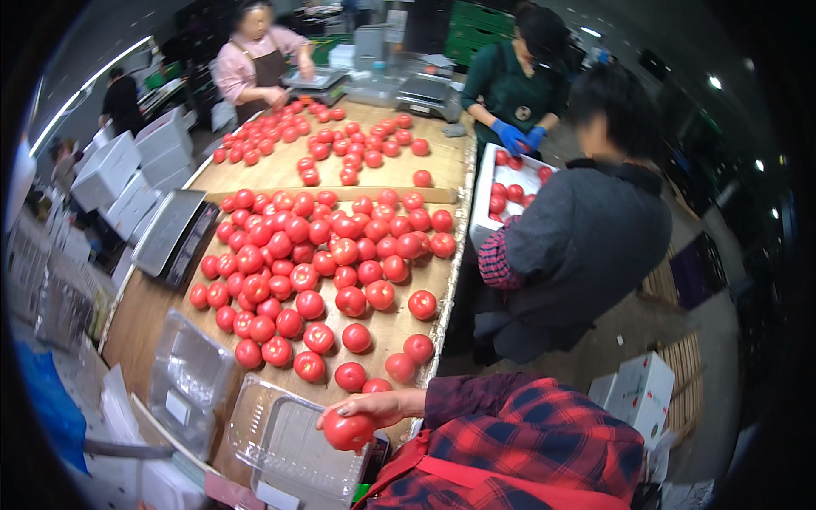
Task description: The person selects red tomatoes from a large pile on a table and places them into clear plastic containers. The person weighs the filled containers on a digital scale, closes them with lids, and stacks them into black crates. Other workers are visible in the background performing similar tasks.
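Observation:
My right hand (376, 411) comes in from the lower right, in a dark red sleeve, and holds a large red tomato (349, 429) over the right edge of an open clear plastic clamshell tray (287, 440). No tomato shows inside the visible part of that tray. My left hand is out of view. Beyond the tray, many loose tomatoes (280, 245) lie spread and partly piled on the wooden sorting table (395, 325). More clear clamshell containers (191, 376) stand left of the tray. A dark scale corner shows beneath the tray's right side.
A wooden divider (331, 194) crosses the table, with further tomatoes (350, 143) behind it. A platform scale (175, 233) sits at the left edge. A co-worker in blue gloves (516, 135) and another beside a white foam box (482, 204) stand right; one stands at the far end by scales (427, 92).

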Motion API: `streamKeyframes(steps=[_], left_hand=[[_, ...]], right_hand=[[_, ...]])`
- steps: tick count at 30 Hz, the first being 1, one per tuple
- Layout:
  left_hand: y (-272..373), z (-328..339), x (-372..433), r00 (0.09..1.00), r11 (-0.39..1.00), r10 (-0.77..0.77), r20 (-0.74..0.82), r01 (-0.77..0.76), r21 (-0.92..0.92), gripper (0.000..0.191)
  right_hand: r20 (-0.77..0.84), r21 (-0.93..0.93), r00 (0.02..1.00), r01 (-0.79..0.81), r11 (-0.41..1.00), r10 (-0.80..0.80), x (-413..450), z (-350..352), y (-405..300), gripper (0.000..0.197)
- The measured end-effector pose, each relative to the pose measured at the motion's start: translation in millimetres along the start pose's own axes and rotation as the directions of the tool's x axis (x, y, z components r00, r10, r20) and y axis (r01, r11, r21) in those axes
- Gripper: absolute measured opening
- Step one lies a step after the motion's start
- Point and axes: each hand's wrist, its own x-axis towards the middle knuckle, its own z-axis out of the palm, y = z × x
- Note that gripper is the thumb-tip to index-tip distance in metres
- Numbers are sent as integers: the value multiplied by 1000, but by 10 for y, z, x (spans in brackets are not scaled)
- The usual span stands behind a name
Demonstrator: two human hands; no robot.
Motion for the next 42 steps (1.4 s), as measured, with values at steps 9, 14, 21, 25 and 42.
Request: streamKeyframes(steps=[9, 14, 21, 25, 42], left_hand=[[1164, 361, -634, 988, 979, -118, 95, 132, -152, 29], [645, 330, -547, 991, 982, -132, 37, 136, -131, 29], [103, -728, -316, 952, 932, 237, -194, -166, 322, 30], [1822, -1596, -983, 876, 943, -281, -391, 177, -281, 25], [4628, -1688, -3633, 923, 995, 93, 373, -73, -66, 26]], right_hand=[[-224, 36, 968, 123, 992, -112, -112, 162, 242, 53], [-111, 11, 992, 57, 998, -56, -136, 151, 161, 54], [-73, 82, 997, 30, 996, -24, 84, -40, 27, 81], [-79, 165, 996, -20, 986, 33, 80, -156, -172, 90], [-110, 67, 994, 25, 997, -17, 85, -136, -527, 77]])
